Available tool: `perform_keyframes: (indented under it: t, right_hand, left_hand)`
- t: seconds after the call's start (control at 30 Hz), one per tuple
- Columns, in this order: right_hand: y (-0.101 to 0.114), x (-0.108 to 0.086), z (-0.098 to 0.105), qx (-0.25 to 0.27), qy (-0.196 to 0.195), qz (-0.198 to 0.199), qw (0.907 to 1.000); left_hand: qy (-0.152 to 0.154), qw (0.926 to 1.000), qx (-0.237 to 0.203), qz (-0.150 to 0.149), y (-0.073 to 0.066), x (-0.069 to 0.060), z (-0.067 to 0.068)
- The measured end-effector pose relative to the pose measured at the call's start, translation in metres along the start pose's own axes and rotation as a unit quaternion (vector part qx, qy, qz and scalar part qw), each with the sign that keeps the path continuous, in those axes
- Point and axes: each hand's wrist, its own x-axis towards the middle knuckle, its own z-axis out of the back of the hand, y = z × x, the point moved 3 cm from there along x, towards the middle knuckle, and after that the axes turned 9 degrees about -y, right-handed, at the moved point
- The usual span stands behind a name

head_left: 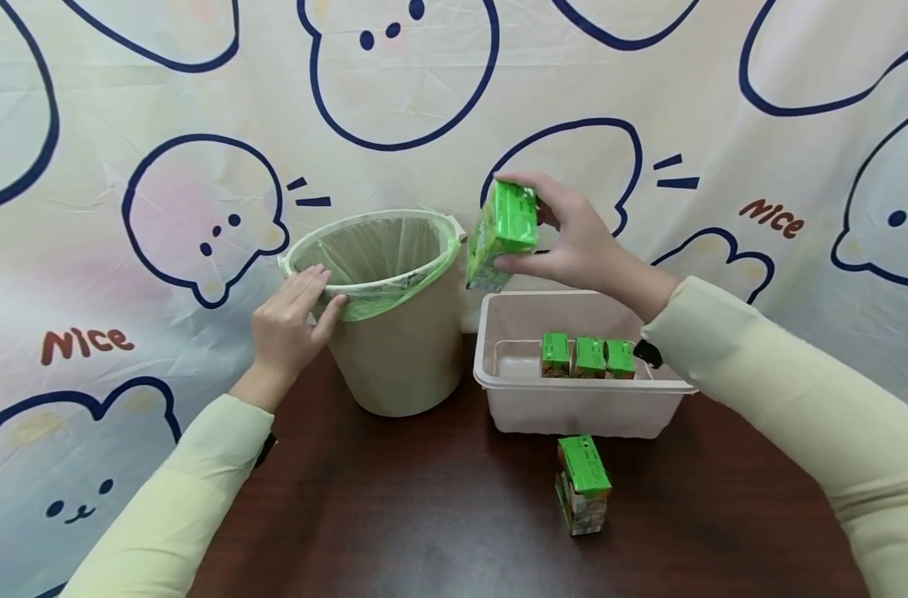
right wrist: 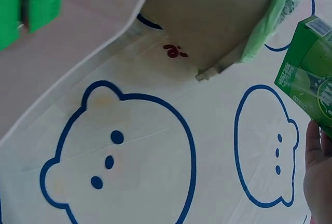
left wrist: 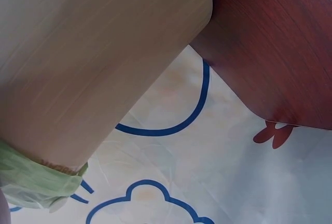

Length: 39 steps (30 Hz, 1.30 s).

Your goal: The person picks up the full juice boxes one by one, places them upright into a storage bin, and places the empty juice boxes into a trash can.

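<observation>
In the head view my left hand (head_left: pixel 292 320) grips the near-left rim of a beige trash can (head_left: pixel 397 357), fingers over the edge and thumb outside. A pale green liner bag (head_left: pixel 382 303) is folded over that rim. My right hand (head_left: pixel 573 232) holds a small green printed box (head_left: pixel 506 228) between thumb and fingers, tilted, right of the can's mouth and above a plastic bin. The right wrist view shows a barcode on one end of the same box (right wrist: pixel 308 71). The left wrist view shows mostly the can's side (left wrist: pixel 98 58).
Right of the can stands a pale plastic bin (head_left: pixel 573 407) with three green-topped boxes (head_left: pixel 590 357) in a row inside. Another green-topped box (head_left: pixel 584 486) stands on the dark wooden table (head_left: pixel 424 507) before it. A cartoon-printed cloth (head_left: pixel 394 178) hangs behind.
</observation>
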Motion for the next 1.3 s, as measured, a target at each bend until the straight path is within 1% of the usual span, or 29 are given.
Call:
perform_keyframes:
  t: [0.13,0.27,0.47,0.53,0.6,0.8,0.9,1.1,1.3]
  right_hand:
    - [0.0,0.017,-0.013,0.026,-0.022,0.007,0.9994]
    - [0.003,0.032,-0.027,0.031,-0.036,0.003,0.9989]
    - [0.029,0.048,-0.044,0.04,-0.039,-0.016,0.9983]
    - [0.033,0.052,-0.049,0.044,-0.037,-0.025,0.998]
    - [0.028,0.057,-0.055,0.046,-0.037,-0.033,0.9977]
    - [-0.004,0.07,-0.075,0.042,-0.042,-0.052,0.9969]
    - [-0.014,0.073,-0.084,0.039,-0.042,-0.066,0.9962]
    - [-0.025,0.074,-0.102,0.025,-0.036,-0.085,0.9954]
    - [-0.032,0.076,-0.116,-0.014,0.001,-0.115,0.9933]
  left_hand:
    - [0.0,1.0,0.0,0.0,0.001,0.0,0.001]
    - [-0.002,1.0,0.001,-0.002,0.001,0.0,0.001]
    - [-0.004,1.0,0.001,-0.005,0.001,-0.001,0.001]
    - [-0.002,1.0,0.001,-0.005,0.001,-0.001,0.001]
    - [0.0,1.0,0.0,-0.004,0.001,-0.001,0.001]
    - [0.008,1.0,0.0,0.001,0.001,0.0,0.001]
    - [0.008,1.0,0.002,0.001,0.001,0.001,0.001]
    - [0.013,0.9999,0.004,0.0,0.001,0.001,0.001]
    - [0.013,0.9999,0.005,-0.004,0.0,0.001,0.001]
